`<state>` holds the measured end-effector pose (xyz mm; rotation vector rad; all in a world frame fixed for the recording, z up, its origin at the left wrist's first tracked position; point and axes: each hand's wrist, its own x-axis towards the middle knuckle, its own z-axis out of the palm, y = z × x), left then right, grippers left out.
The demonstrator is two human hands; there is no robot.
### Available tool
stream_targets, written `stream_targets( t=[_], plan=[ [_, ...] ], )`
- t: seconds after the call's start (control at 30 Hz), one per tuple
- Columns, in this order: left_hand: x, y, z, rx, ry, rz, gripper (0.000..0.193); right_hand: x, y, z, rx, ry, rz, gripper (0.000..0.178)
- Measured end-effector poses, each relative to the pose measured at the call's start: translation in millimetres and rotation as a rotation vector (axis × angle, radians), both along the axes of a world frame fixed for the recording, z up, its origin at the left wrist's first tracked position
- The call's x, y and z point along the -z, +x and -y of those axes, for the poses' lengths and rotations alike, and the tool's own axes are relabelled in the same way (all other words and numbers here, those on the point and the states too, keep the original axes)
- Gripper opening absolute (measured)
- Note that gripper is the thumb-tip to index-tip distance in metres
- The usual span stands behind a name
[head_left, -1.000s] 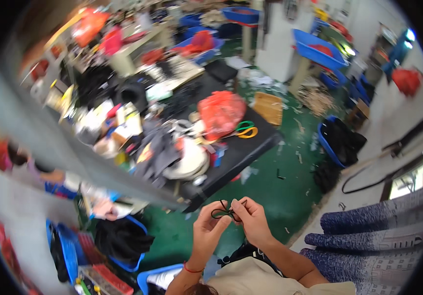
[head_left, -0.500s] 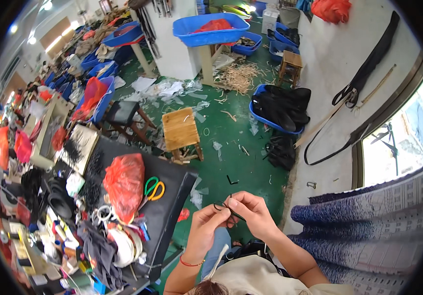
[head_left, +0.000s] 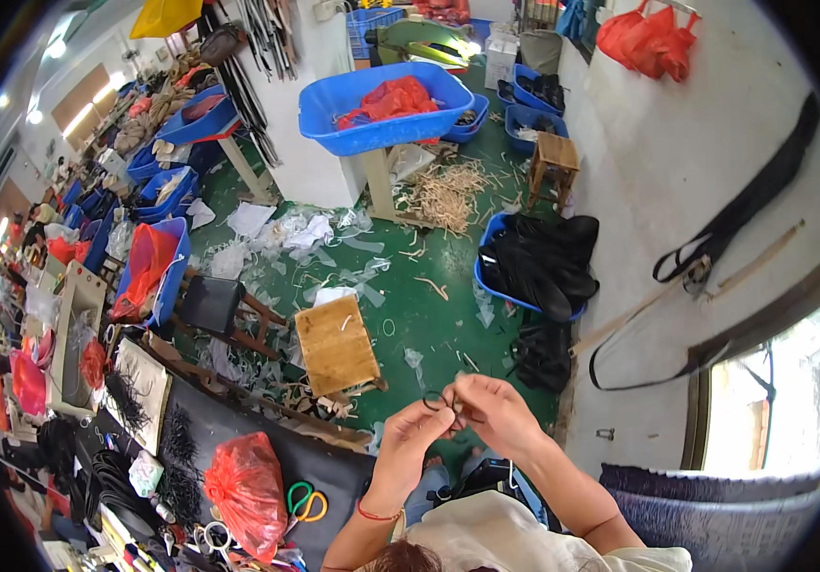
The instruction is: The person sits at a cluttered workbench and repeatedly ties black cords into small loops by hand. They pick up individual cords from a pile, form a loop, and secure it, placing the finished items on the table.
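A thin black loop (head_left: 440, 404) is pinched between the left hand (head_left: 412, 440) and the right hand (head_left: 494, 412); a red band (head_left: 376, 515) is worn on the left wrist. The floor (head_left: 410, 296) is painted green and strewn with pale scraps. The stool (head_left: 336, 345) is of plain tan wood. A red bag (head_left: 248, 491) and green-and-orange scissors (head_left: 305, 500) are seen on the black desk (head_left: 353, 477). The tub (head_left: 386, 107) is blue, with red plastic inside.

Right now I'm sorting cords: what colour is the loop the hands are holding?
Black: a thin cord loop, clearest in the head view.
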<state>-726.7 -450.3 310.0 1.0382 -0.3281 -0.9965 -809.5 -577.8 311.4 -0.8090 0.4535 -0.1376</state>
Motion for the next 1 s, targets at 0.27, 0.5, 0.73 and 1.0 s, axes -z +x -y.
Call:
stream_targets(
  t=[0.27, 0.5, 0.73, 1.0],
  plan=[
    [5, 96, 110, -0.303, -0.073, -0.094, 0.018, 12, 103, 99, 0.007, -0.47, 0.118, 0.03],
    [-5, 175, 191, -0.299, 0.101, 0.128, 0.022, 8, 210, 204, -0.045, -0.726, 0.192, 0.01],
    [8, 263, 242, -0.297, 0.248, 0.255, 0.019, 1, 304, 251, 0.079, -1.063, 0.264, 0.011],
    [21, 411, 269, -0.37, 0.225, 0.146, 0.017, 33, 463, 286, -0.157, -0.634, 0.108, 0.016]
  ],
)
